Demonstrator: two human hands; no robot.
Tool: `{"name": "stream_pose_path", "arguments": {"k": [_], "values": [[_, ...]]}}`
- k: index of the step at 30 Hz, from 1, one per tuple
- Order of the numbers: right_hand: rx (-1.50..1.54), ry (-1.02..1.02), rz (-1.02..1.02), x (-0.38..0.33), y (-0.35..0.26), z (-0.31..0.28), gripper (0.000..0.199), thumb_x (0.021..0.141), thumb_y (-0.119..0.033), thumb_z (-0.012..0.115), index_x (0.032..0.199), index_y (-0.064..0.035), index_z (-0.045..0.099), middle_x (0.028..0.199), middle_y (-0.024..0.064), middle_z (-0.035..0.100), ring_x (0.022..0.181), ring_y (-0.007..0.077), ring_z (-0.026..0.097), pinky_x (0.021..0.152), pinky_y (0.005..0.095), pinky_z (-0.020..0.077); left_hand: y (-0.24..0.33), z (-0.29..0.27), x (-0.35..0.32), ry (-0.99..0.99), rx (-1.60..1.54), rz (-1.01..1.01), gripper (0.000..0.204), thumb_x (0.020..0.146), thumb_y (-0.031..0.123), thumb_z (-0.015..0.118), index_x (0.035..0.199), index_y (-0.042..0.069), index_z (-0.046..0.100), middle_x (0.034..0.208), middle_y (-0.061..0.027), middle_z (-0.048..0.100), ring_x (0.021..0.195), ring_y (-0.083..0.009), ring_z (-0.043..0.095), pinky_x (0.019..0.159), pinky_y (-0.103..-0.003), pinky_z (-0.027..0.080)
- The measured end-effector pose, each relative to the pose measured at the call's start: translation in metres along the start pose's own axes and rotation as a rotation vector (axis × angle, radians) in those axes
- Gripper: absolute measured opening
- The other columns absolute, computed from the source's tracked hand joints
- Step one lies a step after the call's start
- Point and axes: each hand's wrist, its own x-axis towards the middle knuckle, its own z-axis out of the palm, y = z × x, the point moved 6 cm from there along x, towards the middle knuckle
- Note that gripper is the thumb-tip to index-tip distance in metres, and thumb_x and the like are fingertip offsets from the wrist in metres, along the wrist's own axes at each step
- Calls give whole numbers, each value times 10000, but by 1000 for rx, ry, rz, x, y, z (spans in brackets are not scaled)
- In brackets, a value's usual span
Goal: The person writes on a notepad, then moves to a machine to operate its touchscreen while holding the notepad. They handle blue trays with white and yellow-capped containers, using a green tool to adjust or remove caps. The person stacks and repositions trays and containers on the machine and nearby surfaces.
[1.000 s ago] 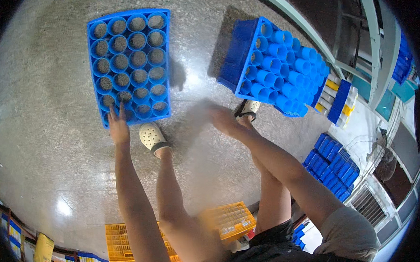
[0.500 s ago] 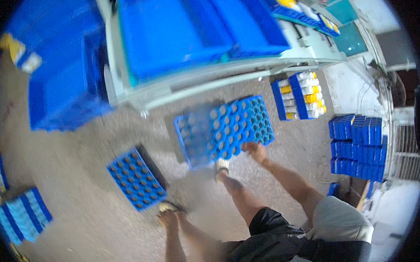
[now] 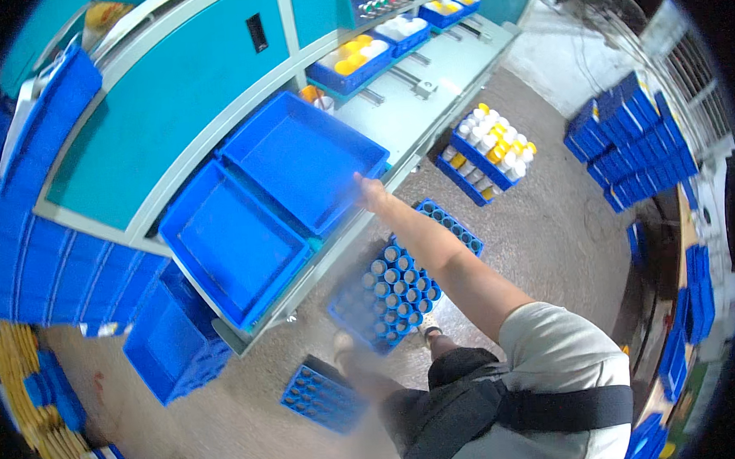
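Note:
Two shallow blue bins stand side by side on the workbench, a right-hand bin [image 3: 297, 162] and a left-hand bin [image 3: 231, 241]. My right hand [image 3: 371, 193] is at the near rim of the right-hand bin, fingers bent over its edge. Below that arm, on the floor, lies a blue tray [image 3: 404, 290] with rows of round holes, several filled with pale round pieces; a blur covers its left part. A smaller blue holed tray [image 3: 322, 396] lies nearer my feet. My left hand is out of view.
Blue crates of white and yellow cylindrical pieces [image 3: 496, 144] stand on the floor at right. Stacked blue trays [image 3: 629, 141] rise beyond them. A deep blue bin [image 3: 170, 344] stands left of the bench [image 3: 451, 88], which has teal panels and trays of yellow and white pieces [image 3: 350, 62].
My right hand has left the holed floor tray and reached up to the bench bin. My left hand has dropped out of view. The view has turned and shows more of the bench.

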Motion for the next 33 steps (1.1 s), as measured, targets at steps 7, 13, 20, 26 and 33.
{"name": "stream_pose_path", "arguments": {"k": [7,13,20,26,33], "values": [[-300,321,104,-69,-81,-5,308,882,-261,676,1140,-105,618,1014,71,643,887,251,619,752,436,565,66,-214,147,-29,-301,471,415,995,373,505,1285,91,600,1252,-133,655,1168,-296,605,971,-430,449],[-77,264,28,-252,-60,-113,326,798,-137,644,1105,-30,616,992,115,679,885,251,668,834,437,586,138,-355,169,-400,-1026,378,444,955,399,607,1266,82,598,1198,-115,680,1118,-282,630,927,-398,469],[406,688,-28,-544,112,-278,308,788,-101,629,1082,-10,619,948,123,693,855,268,701,869,452,594,203,-465,226,-1006,-2182,-65,863,790,271,859,1427,-48,373,1462,-235,407,1424,-386,335,1183,-672,234],[792,1370,-57,-711,337,-352,162,835,-134,629,981,-64,620,892,90,692,721,227,684,592,439,600,249,-433,224,-926,-2301,-385,719,754,140,804,1376,-3,472,1328,-223,517,1268,-389,485,1075,-669,351],[2022,1751,-456,-866,540,-350,402,898,-147,576,1273,-13,516,1258,195,619,1099,367,657,836,530,612,360,-295,-25,-577,-490,899,620,792,200,778,1331,11,535,1253,-232,559,1188,-379,518,1034,-590,386]]}}
